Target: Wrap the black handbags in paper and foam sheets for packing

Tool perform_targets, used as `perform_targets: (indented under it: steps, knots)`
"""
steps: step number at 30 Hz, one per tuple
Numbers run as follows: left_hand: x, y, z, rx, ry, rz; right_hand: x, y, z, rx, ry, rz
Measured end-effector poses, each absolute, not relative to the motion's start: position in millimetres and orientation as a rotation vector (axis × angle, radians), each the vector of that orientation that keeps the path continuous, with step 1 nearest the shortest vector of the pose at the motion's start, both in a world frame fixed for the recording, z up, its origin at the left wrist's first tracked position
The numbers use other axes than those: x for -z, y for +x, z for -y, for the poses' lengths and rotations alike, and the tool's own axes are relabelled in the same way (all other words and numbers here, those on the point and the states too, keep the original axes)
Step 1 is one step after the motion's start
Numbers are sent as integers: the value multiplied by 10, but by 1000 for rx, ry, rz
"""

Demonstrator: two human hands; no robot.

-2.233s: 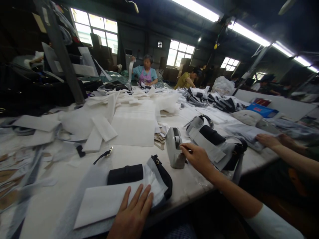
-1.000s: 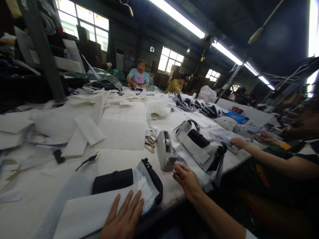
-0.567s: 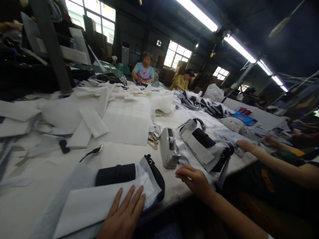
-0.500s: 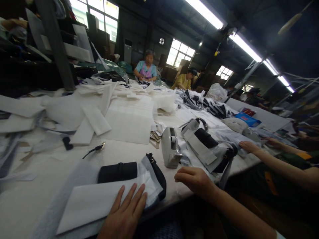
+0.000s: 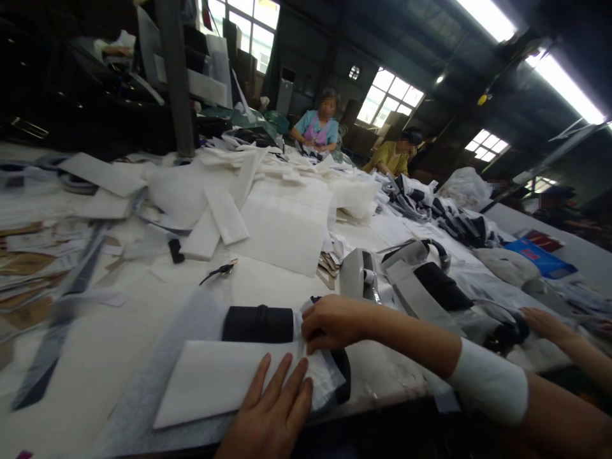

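My left hand (image 5: 272, 408) lies flat with fingers spread on a white foam sheet (image 5: 210, 373) at the table's front edge. Under and beside that sheet is a black bag (image 5: 258, 324), partly wrapped in thin translucent paper (image 5: 157, 376). My right hand (image 5: 332, 320) is bent over the bag's right part, its fingers curled together against the crinkled clear wrapping (image 5: 327, 376). What those fingertips hold, if anything, is hidden. Just behind my right wrist stands a grey tape dispenser (image 5: 354, 274), partly covered by the forearm.
To the right lies another partly wrapped black bag (image 5: 442, 287), with a co-worker's hand (image 5: 545, 322) beside it. White foam sheets (image 5: 282, 217) pile up behind. A small black strap with a gold clasp (image 5: 220, 271) lies ahead; brown paper pieces (image 5: 29, 268) are at left.
My right hand has moved left from beside the tape dispenser onto the wrapped bag. My left hand stays on the foam sheet. The view has turned somewhat to the left.
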State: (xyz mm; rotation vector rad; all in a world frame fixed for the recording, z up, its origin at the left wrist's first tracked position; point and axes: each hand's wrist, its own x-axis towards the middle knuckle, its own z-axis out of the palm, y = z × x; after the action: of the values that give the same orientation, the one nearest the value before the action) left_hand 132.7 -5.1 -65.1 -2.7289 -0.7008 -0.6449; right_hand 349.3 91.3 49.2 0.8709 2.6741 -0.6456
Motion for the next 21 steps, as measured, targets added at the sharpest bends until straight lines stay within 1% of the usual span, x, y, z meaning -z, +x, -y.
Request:
perform_targets:
  steps: [2,5,8,12,15,19,21]
  knots:
    - [702,1343,62,731,-2716,731,-447,3396,-1037,630,767,-2610]
    - [765,1374,78,837,-2719,790,-406,3236,-1138,446,696,-2471]
    - [784,1386,73,861,-2714,783,-369,3121,-1207,314,677,-2364]
    - [767,1364,39,806,-2695,715,-331,3117,-1317,327,660,-2337]
    - [755,1339,4,806,-2671,700,-295,3199,-1397,311,770,-2388]
    - [756,1322,-31,688,-2660,596,-167,3327,-1519,467,932,-2401]
    - [768,1331,-29,714,-2657,622,-85,3375,-1596,557,994,-2388]
